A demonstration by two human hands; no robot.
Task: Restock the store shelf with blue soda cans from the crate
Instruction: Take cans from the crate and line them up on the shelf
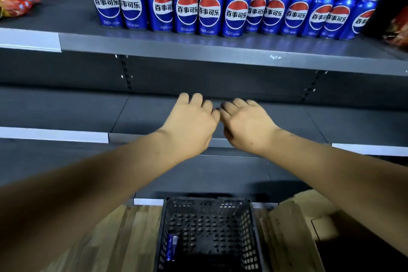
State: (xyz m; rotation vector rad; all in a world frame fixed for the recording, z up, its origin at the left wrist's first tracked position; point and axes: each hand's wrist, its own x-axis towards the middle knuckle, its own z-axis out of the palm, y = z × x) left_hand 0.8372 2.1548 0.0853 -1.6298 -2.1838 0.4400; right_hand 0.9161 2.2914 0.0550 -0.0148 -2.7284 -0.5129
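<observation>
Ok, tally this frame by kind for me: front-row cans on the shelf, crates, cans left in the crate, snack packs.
Front-row blue cans on the upper shelf: 12
Black crate: 1
Blue can lying inside it: 1
Red snack packs: 2
Total: 16
The can rows behind the front one are partly hidden and are not counted.

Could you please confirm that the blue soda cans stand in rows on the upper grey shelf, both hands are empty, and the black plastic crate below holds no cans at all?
Not quite: the head view shows one blue can left lying in the black plastic crate, against its left wall. The rest holds: the blue soda cans stand in rows on the upper grey shelf, and the left hand and right hand hold nothing.
</observation>
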